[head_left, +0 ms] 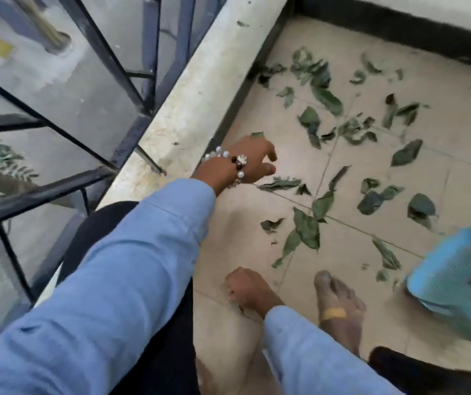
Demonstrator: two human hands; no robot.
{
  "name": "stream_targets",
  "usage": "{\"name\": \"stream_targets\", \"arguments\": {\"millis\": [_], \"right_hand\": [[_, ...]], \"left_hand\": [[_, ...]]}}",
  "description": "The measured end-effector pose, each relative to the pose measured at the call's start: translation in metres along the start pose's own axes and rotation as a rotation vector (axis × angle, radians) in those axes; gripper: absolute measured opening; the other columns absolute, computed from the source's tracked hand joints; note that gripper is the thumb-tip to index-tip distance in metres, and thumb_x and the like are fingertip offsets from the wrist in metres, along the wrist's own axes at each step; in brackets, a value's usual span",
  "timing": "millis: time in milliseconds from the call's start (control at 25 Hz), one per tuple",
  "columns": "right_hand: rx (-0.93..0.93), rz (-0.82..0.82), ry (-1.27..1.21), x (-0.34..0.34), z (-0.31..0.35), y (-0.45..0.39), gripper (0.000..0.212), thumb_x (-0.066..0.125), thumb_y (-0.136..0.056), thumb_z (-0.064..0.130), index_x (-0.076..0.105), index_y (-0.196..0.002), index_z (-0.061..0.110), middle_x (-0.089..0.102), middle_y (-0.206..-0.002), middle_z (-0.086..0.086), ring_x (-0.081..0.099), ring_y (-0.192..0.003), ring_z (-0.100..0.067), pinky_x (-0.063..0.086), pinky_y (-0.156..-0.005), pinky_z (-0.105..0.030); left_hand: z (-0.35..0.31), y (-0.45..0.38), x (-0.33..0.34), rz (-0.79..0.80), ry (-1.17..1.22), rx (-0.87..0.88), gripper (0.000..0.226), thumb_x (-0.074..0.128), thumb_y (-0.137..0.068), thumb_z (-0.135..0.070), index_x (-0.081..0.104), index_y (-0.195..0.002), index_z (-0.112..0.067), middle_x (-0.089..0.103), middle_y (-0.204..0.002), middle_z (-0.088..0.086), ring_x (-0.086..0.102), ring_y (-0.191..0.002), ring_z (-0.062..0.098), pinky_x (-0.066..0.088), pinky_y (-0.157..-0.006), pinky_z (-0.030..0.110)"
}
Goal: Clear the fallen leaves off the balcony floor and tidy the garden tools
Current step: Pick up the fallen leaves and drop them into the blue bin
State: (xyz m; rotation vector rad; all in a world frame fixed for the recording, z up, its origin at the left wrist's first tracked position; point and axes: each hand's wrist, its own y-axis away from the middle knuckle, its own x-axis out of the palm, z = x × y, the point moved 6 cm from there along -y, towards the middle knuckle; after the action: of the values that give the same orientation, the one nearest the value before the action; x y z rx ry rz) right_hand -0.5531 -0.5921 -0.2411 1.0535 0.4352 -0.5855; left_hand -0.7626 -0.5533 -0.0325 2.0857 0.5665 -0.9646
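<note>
Head view | left hand [250,159] reaches over tiled floor [456,89], fingers loosely spread, gripping nothing | right hand [247,286] clenched, contents unclear | green leaves [325,99] scattered | blue basket [459,280] at right

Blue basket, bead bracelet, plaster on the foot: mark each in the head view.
Blue basket [456,275]: head view, on its perforated side wall.
Bead bracelet [235,163]: head view, on the beads across the left wrist.
Plaster [334,313]: head view, on the strip's middle, atop the foot.

Bare tile [300,163] ahead — concrete ledge [200,89] left, blue basket [459,283] right.
</note>
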Motion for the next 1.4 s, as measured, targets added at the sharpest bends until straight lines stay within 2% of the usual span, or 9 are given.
{"name": "stream_targets", "arguments": {"millis": [280,480,720,800,920,1040,1120,1280,1400], "right_hand": [[0.397,-0.684,-1.058,-0.070,-0.084,0.055,0.020,0.068,-0.081,0.007,0.062,-0.062,0.009,0.059,-0.055,-0.002,0.053,-0.050,-0.006,0.044,-0.054,-0.022],[0.250,-0.867,-1.768,-0.144,-0.069,0.061,0.017,0.061,-0.089,0.005,0.063,-0.072,0.005,0.061,-0.066,-0.010,0.054,-0.057,-0.019,0.044,-0.053,-0.029],[0.250,-0.833,-1.322,-0.150,-0.084,0.067,0.012,0.061,-0.092,0.022,0.072,-0.089,0.019,0.069,-0.092,0.007,0.059,-0.084,-0.005,0.051,-0.080,-0.033],[0.335,-0.881,-0.936,-0.139,-0.106,0.062,0.009,0.064,-0.088,0.014,0.072,-0.093,0.015,0.069,-0.099,0.000,0.061,-0.094,-0.014,0.051,-0.088,-0.034],[0.257,-0.594,-0.257,-0.102,-0.096,0.026,0.025,0.059,-0.081,-0.001,0.071,-0.098,0.012,0.055,-0.128,-0.012,0.048,-0.118,-0.032,0.041,-0.094,-0.029],[0.251,-0.497,0.024,-0.078,-0.086,0.012,0.037,0.047,-0.086,-0.008,0.064,-0.116,0.005,0.049,-0.137,-0.011,0.042,-0.123,-0.030,0.038,-0.098,-0.031],[0.276,-0.639,-0.124,-0.098,-0.082,0.020,0.030,0.049,-0.088,-0.006,0.067,-0.110,0.004,0.064,-0.115,-0.012,0.059,-0.105,-0.026,0.045,-0.086,-0.029],[0.166,-0.954,-1.097,-0.164,-0.062,0.054,0.012,0.063,-0.084,-0.004,0.065,-0.090,0.006,0.069,-0.073,-0.001,0.064,-0.066,-0.014,0.056,-0.065,-0.028],[0.039,-0.976,-1.094,-0.197,-0.045,0.067,0.016,0.067,-0.078,0.002,0.057,-0.087,0.011,0.060,-0.055,0.011,0.061,-0.059,-0.011,0.055,-0.064,-0.035]], "left_hand": [[0.021,0.008,0.042,0.240,0.030,-0.104,0.038,0.057,-0.094,-0.035,0.059,-0.127,-0.016,0.070,-0.094,0.005,0.071,-0.082,0.022,0.058,-0.071,0.034],[0.007,0.018,0.074,0.331,0.639,-0.287,0.042,0.056,-0.095,-0.038,0.059,-0.121,-0.005,0.064,-0.103,0.016,0.067,-0.084,0.032,0.059,-0.075,0.044],[0.029,0.013,0.077,0.186,0.762,-0.412,0.022,0.047,-0.099,-0.001,0.063,-0.100,0.013,0.062,-0.060,0.011,0.049,-0.035,0.009,0.044,-0.038,0.016],[0.035,0.015,0.075,0.184,0.735,-0.421,0.027,0.040,-0.098,0.002,0.065,-0.092,0.007,0.060,-0.057,0.010,0.047,-0.036,0.009,0.036,-0.036,0.014],[0.033,0.016,0.073,0.162,0.639,-0.353,0.028,0.039,-0.095,0.008,0.066,-0.098,0.006,0.059,-0.064,0.011,0.048,-0.047,0.013,0.039,-0.039,0.018],[0.039,0.013,0.069,0.102,0.646,-0.420,0.026,0.044,-0.096,0.003,0.062,-0.114,0.007,0.055,-0.066,0.002,0.048,-0.055,0.012,0.041,-0.044,0.018],[0.045,0.014,0.074,0.104,0.684,-0.452,0.029,0.043,-0.100,-0.009,0.060,-0.117,0.008,0.053,-0.068,0.004,0.044,-0.053,0.015,0.038,-0.039,0.022],[0.033,0.017,0.085,0.158,0.768,-0.452,0.058,0.032,-0.099,-0.053,0.059,-0.089,-0.003,0.056,-0.078,0.009,0.044,-0.059,0.018,0.030,-0.050,0.024],[0.016,0.012,0.086,0.159,1.042,-0.429,0.055,0.033,-0.098,-0.057,0.056,-0.078,-0.011,0.048,-0.059,0.003,0.044,-0.043,0.011,0.026,-0.046,0.019]]}}
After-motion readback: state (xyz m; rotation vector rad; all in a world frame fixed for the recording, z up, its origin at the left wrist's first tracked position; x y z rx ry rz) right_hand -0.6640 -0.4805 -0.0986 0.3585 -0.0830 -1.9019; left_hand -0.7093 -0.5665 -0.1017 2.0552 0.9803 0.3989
